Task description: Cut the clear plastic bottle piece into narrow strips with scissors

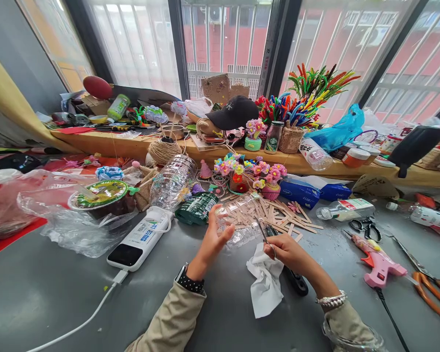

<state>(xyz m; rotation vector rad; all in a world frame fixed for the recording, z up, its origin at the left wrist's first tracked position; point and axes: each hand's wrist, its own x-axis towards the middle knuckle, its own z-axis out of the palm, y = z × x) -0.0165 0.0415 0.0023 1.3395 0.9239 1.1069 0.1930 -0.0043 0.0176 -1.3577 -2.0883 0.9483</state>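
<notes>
A clear plastic bottle lies on its side above the grey table, and my left hand is closed around its left end, the fingers partly hidden by the plastic. In my right hand is a pair of scissors, fingers in the handles, with the metal blades pointing up and left at the bottle's right side. Below the right hand rests a crumpled white tissue. A black-handled tool lies partly under that hand. Wooden craft sticks are scattered behind the bottle.
A white power bank with a cable lies left, near a lidded bowl. To the right are a pink glue gun, large orange-handled scissors and black scissors. Flower crafts and a cluttered ledge line the back.
</notes>
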